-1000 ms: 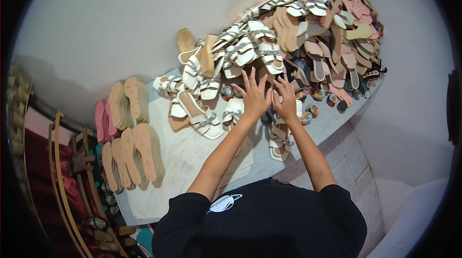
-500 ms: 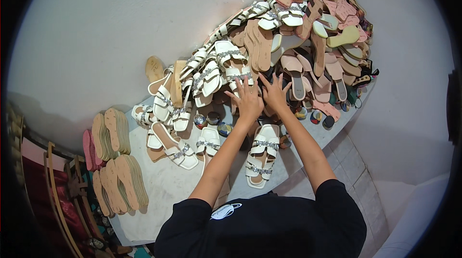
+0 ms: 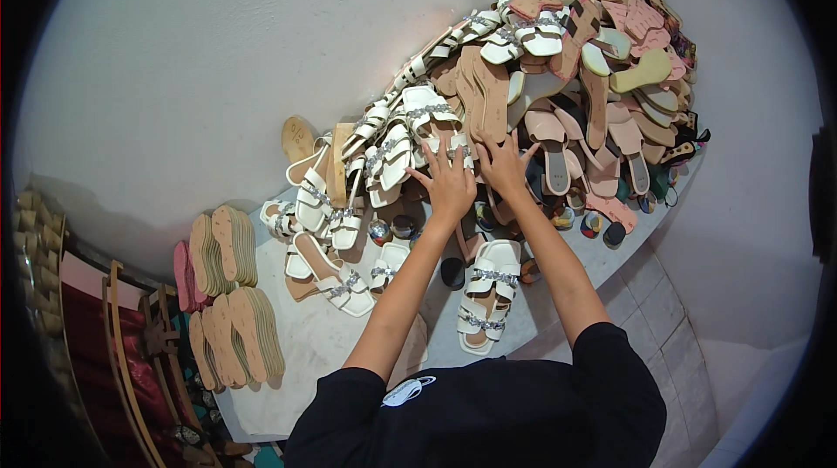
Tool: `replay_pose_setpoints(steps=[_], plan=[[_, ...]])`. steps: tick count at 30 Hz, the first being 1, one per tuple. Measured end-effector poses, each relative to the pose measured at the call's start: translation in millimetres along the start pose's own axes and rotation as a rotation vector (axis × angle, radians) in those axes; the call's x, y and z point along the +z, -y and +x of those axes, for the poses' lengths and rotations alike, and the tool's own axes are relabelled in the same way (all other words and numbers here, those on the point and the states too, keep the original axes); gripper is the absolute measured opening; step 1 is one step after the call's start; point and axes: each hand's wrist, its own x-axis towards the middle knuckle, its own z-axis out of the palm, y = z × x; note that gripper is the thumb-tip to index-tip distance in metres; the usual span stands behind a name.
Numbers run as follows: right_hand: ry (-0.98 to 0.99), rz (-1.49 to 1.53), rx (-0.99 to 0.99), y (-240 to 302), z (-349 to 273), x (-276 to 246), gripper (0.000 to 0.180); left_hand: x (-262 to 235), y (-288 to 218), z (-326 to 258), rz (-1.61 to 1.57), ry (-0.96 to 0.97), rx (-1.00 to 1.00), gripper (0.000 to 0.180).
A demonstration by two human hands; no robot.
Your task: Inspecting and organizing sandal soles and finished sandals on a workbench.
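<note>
Both arms reach forward over a table to a heaped pile of sandals. My left hand (image 3: 451,189) has its fingers spread at the lower end of a white sandal with silvery trim (image 3: 427,110). Beside it, my right hand (image 3: 506,170) is also spread, its fingertips at the lower end of the tan soles (image 3: 490,95). Neither hand grips anything. Between my forearms another white strapped sandal (image 3: 488,293) lies near the table's front edge. My left forearm partly covers a further white sandal (image 3: 390,260).
Stacked tan insoles (image 3: 253,333) stand on the left of the table (image 3: 318,381). Pink slide sandals (image 3: 547,132) and loose soles fill the pile's right side. A wall (image 3: 218,58) rises behind. Wooden racks (image 3: 122,363) stand at the lower left.
The whole view has shifted, so the table and pile appear farther right and slightly lower. Both hands stay spread at the pile's near side; nothing has visibly been picked up.
</note>
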Motion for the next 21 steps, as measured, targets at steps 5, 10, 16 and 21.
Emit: replay_pose_setpoints(steps=[5, 10, 16, 21], plan=[[-0.087, 0.108, 0.006, 14, -53, -25, 0.029, -1, -3, -5, -0.103, -0.056, 0.062, 0.042], [-0.065, 0.137, -0.016, 29, -135, -42, 0.029, -16, -16, -5, -0.171, 0.029, -0.012, 0.049], [0.057, 0.246, -0.048, 40, -204, -62, 0.033, -21, -22, -39, -0.315, -0.08, -0.029, 0.063], [0.26, 0.297, -0.111, 45, -232, -94, 0.029, -36, -28, -75, -1.252, 0.014, -0.25, 0.052]])
